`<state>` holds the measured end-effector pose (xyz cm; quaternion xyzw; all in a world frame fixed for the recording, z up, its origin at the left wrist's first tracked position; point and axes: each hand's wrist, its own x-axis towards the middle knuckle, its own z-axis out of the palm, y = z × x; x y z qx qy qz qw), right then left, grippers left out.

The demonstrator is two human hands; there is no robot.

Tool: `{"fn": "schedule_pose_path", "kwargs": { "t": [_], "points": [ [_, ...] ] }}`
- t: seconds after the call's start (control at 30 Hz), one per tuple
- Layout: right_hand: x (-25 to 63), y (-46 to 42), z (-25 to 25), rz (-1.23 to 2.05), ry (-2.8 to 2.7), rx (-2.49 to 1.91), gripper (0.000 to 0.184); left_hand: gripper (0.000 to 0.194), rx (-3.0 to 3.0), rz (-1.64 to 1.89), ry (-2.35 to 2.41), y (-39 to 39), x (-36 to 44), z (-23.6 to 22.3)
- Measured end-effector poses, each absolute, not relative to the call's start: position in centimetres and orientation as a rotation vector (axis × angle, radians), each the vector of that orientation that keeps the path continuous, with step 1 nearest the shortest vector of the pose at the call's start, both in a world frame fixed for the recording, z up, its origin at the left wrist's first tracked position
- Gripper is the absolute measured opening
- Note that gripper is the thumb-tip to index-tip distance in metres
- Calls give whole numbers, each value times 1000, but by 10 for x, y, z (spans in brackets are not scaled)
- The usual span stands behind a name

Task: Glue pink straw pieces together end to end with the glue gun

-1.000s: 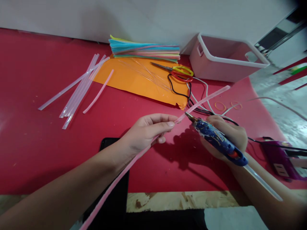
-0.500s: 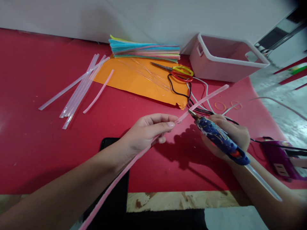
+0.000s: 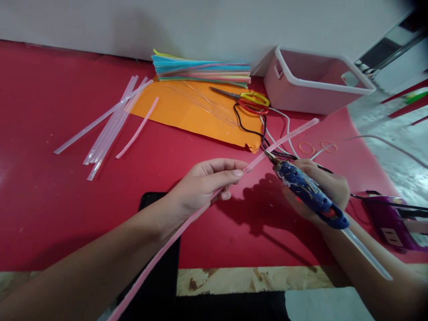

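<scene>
A long pink pipe cleaner point(image 3: 175, 235) slants up across the view, pinched between the thumb and fingers of my left hand point(image 3: 217, 178). Its far end sticks out beyond my fingertips to the upper right. My right hand point(image 3: 326, 183) is wrapped round a blue glue gun point(image 3: 301, 185) marked with dried glue. A clear glue stick point(image 3: 368, 253) juts from its back. The metal nozzle lies at the pipe cleaner, a little beyond my left fingertips; whether it touches, I cannot tell.
Glue sticks point(image 3: 107, 129) and a short pink piece point(image 3: 137, 129) lie left. Behind are a pipe cleaner bundle point(image 3: 200, 69), an orange envelope point(image 3: 187, 111), scissors point(image 3: 240, 96), and a pink bin point(image 3: 310, 91). Cables run past rubber bands point(image 3: 306, 148) towards a purple power strip point(image 3: 394, 223).
The glue gun's nozzle has shifted slightly to the right and up along the pipe cleaner. My left hand stays in nearly the same place.
</scene>
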<state>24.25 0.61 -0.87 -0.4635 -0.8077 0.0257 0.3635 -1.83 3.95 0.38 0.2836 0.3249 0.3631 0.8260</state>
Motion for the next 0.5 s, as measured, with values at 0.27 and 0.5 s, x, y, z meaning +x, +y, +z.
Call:
{"fn": "schedule_pose_path", "kwargs": {
  "t": [0.27,0.5],
  "points": [
    [241,7,-9,53,-2073,-1189,16,12,611,779,684,40,-18,3],
    [242,6,-9,18,-2061,-1225,14,14,615,769,689,39,-19,4]
  ]
}}
